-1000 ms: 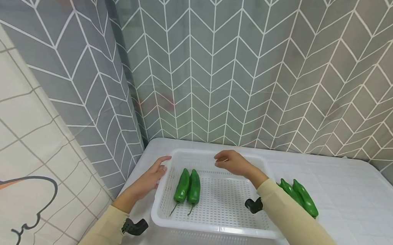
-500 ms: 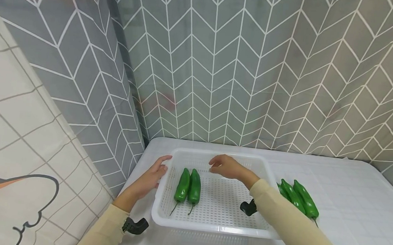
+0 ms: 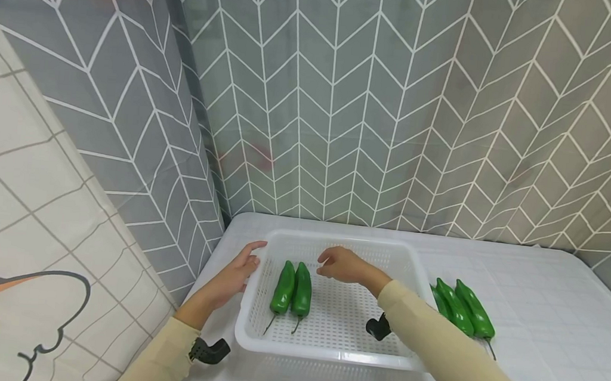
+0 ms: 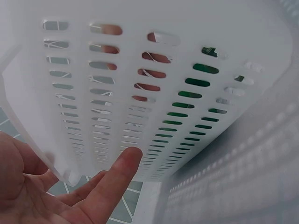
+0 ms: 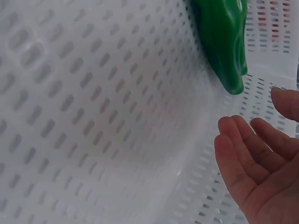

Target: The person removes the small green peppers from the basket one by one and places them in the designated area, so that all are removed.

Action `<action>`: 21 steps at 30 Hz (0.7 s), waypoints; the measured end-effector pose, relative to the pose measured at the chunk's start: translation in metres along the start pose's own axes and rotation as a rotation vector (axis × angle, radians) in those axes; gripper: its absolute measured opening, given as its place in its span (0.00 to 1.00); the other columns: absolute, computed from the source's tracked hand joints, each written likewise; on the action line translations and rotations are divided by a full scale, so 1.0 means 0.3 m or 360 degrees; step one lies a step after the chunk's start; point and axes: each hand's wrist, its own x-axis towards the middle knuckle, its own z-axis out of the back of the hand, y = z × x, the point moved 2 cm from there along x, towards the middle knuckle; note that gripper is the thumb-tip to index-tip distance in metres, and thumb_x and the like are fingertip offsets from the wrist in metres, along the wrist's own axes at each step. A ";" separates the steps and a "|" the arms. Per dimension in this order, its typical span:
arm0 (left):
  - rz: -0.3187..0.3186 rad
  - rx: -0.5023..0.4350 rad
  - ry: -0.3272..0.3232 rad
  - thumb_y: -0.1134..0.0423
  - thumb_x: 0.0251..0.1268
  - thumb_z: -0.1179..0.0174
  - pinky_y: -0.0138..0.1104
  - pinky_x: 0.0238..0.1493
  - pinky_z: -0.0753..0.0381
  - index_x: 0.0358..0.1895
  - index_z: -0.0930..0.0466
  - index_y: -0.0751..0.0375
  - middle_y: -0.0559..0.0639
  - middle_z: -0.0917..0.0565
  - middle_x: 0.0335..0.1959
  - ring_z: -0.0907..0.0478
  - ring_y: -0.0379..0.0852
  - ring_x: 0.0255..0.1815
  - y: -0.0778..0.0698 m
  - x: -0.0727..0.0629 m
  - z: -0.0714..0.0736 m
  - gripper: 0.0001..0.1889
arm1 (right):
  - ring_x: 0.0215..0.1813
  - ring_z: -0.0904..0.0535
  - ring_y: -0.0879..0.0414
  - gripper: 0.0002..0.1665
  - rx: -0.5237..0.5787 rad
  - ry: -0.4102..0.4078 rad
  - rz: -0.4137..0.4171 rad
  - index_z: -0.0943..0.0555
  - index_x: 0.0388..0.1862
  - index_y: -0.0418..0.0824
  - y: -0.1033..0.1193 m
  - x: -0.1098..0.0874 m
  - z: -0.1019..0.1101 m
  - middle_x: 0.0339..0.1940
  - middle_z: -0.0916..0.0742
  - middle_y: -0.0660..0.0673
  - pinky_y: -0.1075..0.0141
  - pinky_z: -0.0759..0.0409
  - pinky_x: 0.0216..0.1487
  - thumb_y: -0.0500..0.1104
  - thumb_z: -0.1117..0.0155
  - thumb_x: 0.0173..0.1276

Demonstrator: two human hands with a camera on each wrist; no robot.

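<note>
Nearest you, the white basket (image 3: 335, 356) sits on the table (image 3: 545, 293), two green peppers (image 3: 283, 290) side by side inside, toward nine o'clock. Outside, at three o'clock, lie three more peppers (image 3: 459, 311). Your left hand (image 3: 229, 280) is at the basket's ten o'clock wall, fingers loosely extended, gripping nothing. Your right hand (image 3: 345, 265) hangs over its twelve o'clock half, fingers gently bent, thumb apart, holding nothing. Farthest, at twelve, is the grey curtain (image 3: 366, 99).

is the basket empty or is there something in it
Not empty: the basket holds two green peppers, side by side toward its left end, with bare floor to their right.
</note>
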 end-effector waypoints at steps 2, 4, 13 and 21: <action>-0.0001 0.0002 -0.0009 0.57 0.86 0.63 0.49 0.48 0.16 0.80 0.49 0.45 0.63 0.29 0.66 0.22 0.57 0.60 0.002 0.001 0.000 0.24 | 0.40 0.14 0.50 0.20 0.0021 0.0011 -0.0016 0.20 0.56 0.28 -0.005 0.006 -0.009 0.42 0.11 0.40 0.58 0.15 0.43 0.38 0.33 0.70; 0.0000 0.0004 -0.0015 0.57 0.86 0.62 0.49 0.48 0.16 0.80 0.49 0.44 0.63 0.29 0.66 0.23 0.57 0.60 0.004 0.003 0.000 0.25 | 0.38 0.14 0.51 0.20 0.0062 0.0027 -0.0047 0.20 0.56 0.28 -0.009 0.012 -0.020 0.41 0.11 0.40 0.59 0.15 0.41 0.37 0.33 0.70; 0.0011 0.0002 -0.0012 0.57 0.86 0.62 0.48 0.47 0.15 0.80 0.49 0.45 0.63 0.29 0.66 0.22 0.57 0.60 0.006 0.004 0.000 0.25 | 0.41 0.14 0.46 0.21 0.0305 0.0087 -0.0184 0.22 0.58 0.26 -0.007 0.024 -0.065 0.40 0.13 0.39 0.57 0.13 0.40 0.35 0.34 0.70; 0.0000 0.0002 -0.0006 0.57 0.86 0.63 0.49 0.48 0.15 0.80 0.49 0.45 0.63 0.29 0.67 0.22 0.57 0.60 0.006 0.005 0.002 0.25 | 0.41 0.14 0.48 0.19 0.0346 0.0120 -0.0232 0.21 0.57 0.28 -0.001 0.035 -0.091 0.38 0.14 0.41 0.55 0.13 0.39 0.36 0.34 0.70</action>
